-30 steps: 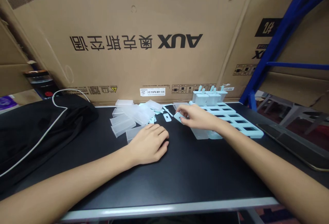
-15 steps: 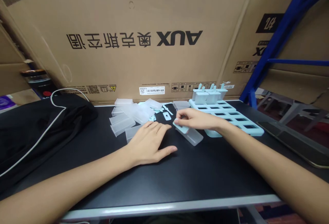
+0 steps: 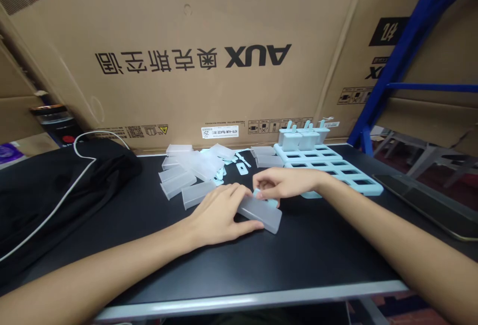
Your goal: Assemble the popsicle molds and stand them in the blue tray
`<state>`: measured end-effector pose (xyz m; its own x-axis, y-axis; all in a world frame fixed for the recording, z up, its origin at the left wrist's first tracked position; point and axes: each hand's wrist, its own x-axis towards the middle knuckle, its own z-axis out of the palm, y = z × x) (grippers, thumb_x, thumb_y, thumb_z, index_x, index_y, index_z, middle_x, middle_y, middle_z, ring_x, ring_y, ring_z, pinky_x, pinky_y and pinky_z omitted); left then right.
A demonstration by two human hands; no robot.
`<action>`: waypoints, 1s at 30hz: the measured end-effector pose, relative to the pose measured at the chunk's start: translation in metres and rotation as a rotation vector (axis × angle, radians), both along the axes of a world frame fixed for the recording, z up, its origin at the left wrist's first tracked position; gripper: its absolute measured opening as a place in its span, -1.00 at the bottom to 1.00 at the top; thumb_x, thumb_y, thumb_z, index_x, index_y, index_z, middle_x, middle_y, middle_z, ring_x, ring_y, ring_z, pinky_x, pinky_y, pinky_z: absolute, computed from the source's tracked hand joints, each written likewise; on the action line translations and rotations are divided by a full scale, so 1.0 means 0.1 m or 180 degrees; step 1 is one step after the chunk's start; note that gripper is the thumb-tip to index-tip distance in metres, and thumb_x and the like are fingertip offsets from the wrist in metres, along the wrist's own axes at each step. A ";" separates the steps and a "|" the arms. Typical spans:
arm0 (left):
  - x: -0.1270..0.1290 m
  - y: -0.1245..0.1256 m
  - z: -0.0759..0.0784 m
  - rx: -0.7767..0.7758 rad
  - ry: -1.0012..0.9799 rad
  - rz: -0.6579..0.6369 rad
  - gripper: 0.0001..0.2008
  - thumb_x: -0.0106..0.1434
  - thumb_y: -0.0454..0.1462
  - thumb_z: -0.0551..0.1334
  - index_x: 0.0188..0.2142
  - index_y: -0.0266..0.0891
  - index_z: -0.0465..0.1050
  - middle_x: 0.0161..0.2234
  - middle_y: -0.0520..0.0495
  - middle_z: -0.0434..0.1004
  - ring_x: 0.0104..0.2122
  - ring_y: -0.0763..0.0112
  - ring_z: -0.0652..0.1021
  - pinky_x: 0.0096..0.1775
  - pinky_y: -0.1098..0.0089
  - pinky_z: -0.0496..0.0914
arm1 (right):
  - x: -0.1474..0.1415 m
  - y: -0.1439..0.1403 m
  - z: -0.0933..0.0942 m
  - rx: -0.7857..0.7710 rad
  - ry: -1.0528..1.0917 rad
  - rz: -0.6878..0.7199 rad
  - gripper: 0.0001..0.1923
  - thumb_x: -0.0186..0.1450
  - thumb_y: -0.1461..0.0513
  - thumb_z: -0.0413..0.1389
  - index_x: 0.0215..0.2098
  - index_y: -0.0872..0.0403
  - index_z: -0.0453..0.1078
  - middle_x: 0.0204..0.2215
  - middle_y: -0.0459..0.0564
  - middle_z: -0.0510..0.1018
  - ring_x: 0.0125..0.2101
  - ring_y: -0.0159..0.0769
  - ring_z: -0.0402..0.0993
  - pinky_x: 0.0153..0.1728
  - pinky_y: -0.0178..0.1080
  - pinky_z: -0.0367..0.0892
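Note:
My left hand (image 3: 224, 213) is closed around a translucent popsicle mold (image 3: 263, 214) low over the black tabletop, thumb along its near side. Fingers of my right hand (image 3: 278, 184) pinch a light-blue mold lid (image 3: 268, 200) right beside the mold's far side; whether lid and mold touch is hard to see. Several loose translucent molds (image 3: 178, 184) lie left of centre, with small light-blue pieces (image 3: 242, 168) around them. Behind my right wrist stands a light-blue slotted rack (image 3: 336, 165), holding a few molds (image 3: 291, 141) upright with stick handles at its far end.
A large cardboard box (image 3: 179, 96) walls off the back. Black cloth (image 3: 67, 185) with a white cable (image 3: 59, 201) covers the left side, near a dark jar (image 3: 54, 123). A dark flat device (image 3: 421, 208) lies at right, by a blue metal frame (image 3: 394, 66).
My left hand has gone from open to gripping the mold. The mold has moved left and nearer to me. My right hand still holds the lid, now at the mold's far side.

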<state>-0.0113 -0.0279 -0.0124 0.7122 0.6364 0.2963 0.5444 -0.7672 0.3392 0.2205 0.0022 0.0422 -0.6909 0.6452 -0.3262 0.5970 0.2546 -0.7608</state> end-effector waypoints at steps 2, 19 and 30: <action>-0.01 0.01 0.00 -0.0145 -0.0370 -0.0222 -0.49 0.20 0.10 0.28 -0.02 -0.14 0.32 -0.15 -0.07 0.43 -0.22 0.24 0.49 -0.19 0.23 0.41 | -0.06 -0.04 0.03 0.0044 0.0195 0.0038 -0.68 0.28 0.01 0.14 -0.27 0.10 0.28 -0.48 -0.16 0.35 -0.46 -0.44 0.36 -0.47 -0.37 0.32; -0.09 0.11 -0.01 -0.0015 -0.1604 -0.0595 -0.41 0.17 -0.29 0.33 0.16 0.04 0.23 -0.03 -0.09 0.07 0.02 0.20 0.26 0.03 0.14 0.37 | 0.06 -0.06 0.23 0.0779 0.1828 -0.0688 -0.68 0.24 0.11 0.26 -0.16 0.12 0.35 -0.49 -0.12 0.52 -0.52 -0.46 0.41 -0.49 -0.36 0.33; -0.09 0.13 -0.07 -0.0876 -0.1471 -0.1000 -0.12 0.26 -0.26 0.29 0.35 -0.03 -0.33 0.23 -0.25 0.12 0.20 0.04 0.27 0.21 -0.06 0.19 | -0.13 -0.15 0.18 0.0223 0.2167 -0.0824 -0.64 0.22 0.12 0.29 -0.18 0.11 0.27 -0.47 -0.08 0.57 -0.49 -0.38 0.55 -0.43 -0.30 0.51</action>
<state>-0.0205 -0.0150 -0.0199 0.7151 0.5142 0.4735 0.0566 -0.7178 0.6939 0.2073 -0.0123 0.0598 -0.5484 0.8189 0.1692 0.0451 0.2310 -0.9719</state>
